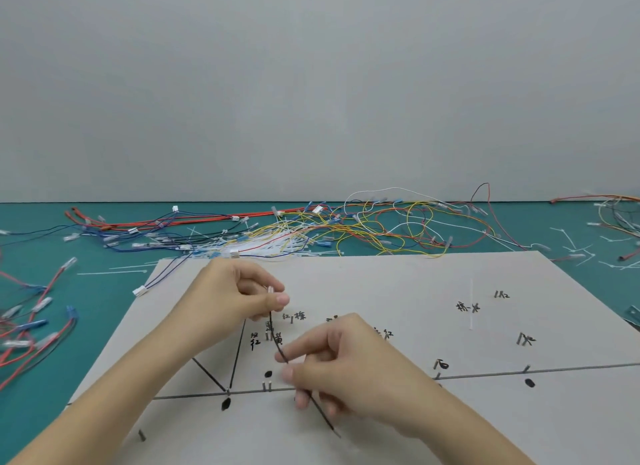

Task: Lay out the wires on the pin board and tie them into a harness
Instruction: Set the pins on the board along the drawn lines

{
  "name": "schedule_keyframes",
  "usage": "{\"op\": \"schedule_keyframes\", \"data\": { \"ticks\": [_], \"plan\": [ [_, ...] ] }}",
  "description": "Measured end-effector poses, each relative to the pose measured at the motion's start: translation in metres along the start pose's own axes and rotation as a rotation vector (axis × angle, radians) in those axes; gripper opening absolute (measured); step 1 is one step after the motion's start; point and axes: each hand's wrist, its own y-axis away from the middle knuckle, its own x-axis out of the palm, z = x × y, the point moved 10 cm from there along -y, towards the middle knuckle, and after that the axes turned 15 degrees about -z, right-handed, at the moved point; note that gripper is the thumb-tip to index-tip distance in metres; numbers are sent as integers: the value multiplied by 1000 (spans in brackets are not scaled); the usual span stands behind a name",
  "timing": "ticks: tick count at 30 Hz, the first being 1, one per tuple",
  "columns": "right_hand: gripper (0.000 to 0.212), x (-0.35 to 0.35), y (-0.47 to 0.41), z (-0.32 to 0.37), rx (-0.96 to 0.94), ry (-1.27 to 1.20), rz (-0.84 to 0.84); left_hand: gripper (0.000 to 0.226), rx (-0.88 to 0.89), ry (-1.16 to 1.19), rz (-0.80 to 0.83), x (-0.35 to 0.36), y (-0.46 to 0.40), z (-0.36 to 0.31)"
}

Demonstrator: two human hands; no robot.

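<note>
Over the grey pin board (415,291), the left hand (232,298) pinches the clear-tipped upper end of a black wire (278,346); the right hand (346,364) pinches it lower down, its free end trailing toward the near edge.

Wire pile (311,229) behind pin board (415,284); hands above board.

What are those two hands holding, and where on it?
One black wire: left hand pinches its clear-tipped upper end, right hand pinches it further down.
</note>
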Motion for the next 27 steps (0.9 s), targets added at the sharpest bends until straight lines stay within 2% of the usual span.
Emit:
{"op": "schedule_keyframes", "data": {
  "ticks": [3,5,10,14,18,27],
  "plan": [
    [20,9,5,1,-139,232,-99,10,-48,0,75,10,4,11],
    [19,14,8,5,-248,390,-145,12,-11,-58,94,14,6,12],
    [29,28,14,18,-462,675,-156,16,129,-158,15,7,8,5],
    [25,33,17,16,-500,735,-126,15,136,-140,-22,5,8,5],
    [24,35,21,17,-541,739,-115,10,113,-189,30,11,9,11],
    [25,37,22,18,-572,681,-164,19,92,-161,46,11,6,18]
  ]
}}
